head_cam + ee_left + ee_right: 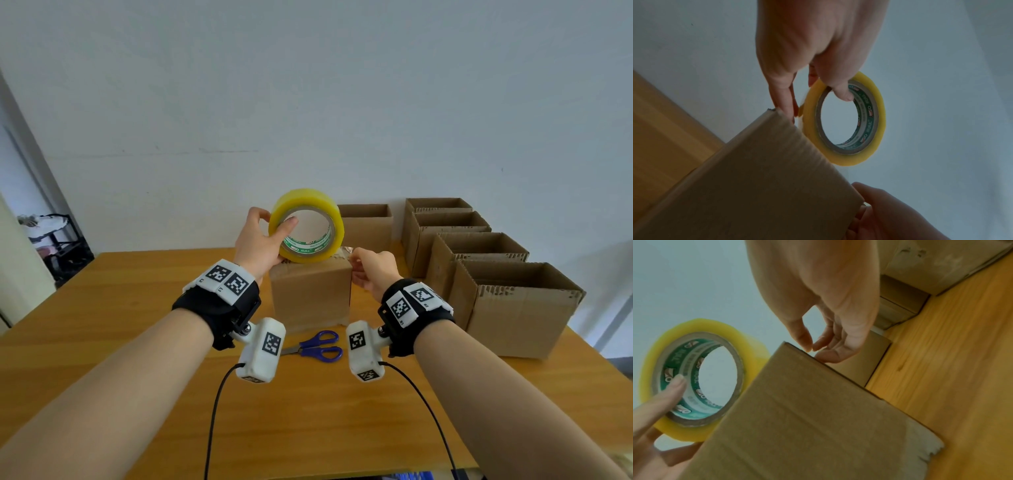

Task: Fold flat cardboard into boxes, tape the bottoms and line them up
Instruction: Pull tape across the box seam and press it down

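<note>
My left hand (257, 245) grips the tape roll (306, 226) — thumb hooked through the core, fingers round the outer rim — and holds it upright on the far left of the box being taped (311, 291). My right hand (371, 270) pinches thumb to fingertips at the box's far right top corner, apparently on the free tape end (344, 251); the wrist views are too soft to show the film itself.

The box stands bottom-up at mid table. I judge this as mid-taping: strip drawn across the bottom, not yet cut or pressed down. A pale taped edge shows low on its near face.

Done so far: four open boxes in a row (479, 260) along the right side, running near to far, plus a single open box (368, 224) by the wall behind the roll. Left: cut, smooth, flip, set in line.

Scissors (317, 344) lie just near of the box, between my wrists — handy, but under the forearms.

Room: the table (120, 308) is bare wood to the left. The right is tight, with the row close beside my right hand.
</note>
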Action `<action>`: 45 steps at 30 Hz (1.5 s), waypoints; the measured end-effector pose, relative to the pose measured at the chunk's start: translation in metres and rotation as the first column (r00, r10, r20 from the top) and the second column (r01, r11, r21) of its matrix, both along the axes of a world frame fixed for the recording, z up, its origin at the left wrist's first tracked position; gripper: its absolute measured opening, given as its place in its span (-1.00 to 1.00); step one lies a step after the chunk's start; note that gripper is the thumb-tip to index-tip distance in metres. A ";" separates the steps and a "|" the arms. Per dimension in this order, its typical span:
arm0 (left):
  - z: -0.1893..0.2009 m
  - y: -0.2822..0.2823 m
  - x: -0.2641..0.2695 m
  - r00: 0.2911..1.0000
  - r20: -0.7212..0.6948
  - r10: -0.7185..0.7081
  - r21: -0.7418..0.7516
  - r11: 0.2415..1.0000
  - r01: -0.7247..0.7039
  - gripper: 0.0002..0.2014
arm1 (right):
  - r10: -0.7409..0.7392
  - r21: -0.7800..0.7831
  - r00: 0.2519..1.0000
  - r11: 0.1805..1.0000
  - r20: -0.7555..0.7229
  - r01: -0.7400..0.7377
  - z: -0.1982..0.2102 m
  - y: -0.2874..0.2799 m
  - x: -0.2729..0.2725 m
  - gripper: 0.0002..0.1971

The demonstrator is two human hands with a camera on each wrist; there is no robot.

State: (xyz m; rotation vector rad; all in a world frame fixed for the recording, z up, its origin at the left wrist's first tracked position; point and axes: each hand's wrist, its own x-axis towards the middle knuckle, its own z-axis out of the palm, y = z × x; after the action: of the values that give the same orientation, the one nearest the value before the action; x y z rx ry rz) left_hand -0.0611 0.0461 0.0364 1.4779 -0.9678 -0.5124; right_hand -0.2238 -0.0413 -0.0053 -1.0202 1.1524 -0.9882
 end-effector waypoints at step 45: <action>-0.008 -0.010 0.013 0.946 0.323 0.000 0.158 0.986 -0.054 -0.67 | 0.083 -0.408 0.512 0.501 -0.855 -0.763 -0.002 0.007 0.010 -0.01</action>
State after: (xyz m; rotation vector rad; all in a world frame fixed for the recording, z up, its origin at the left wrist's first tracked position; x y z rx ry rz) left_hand -0.0484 0.0359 0.0280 1.7591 -1.1802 -0.3421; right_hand -0.2134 -0.0346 -0.0076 -2.5328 0.9246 -0.5170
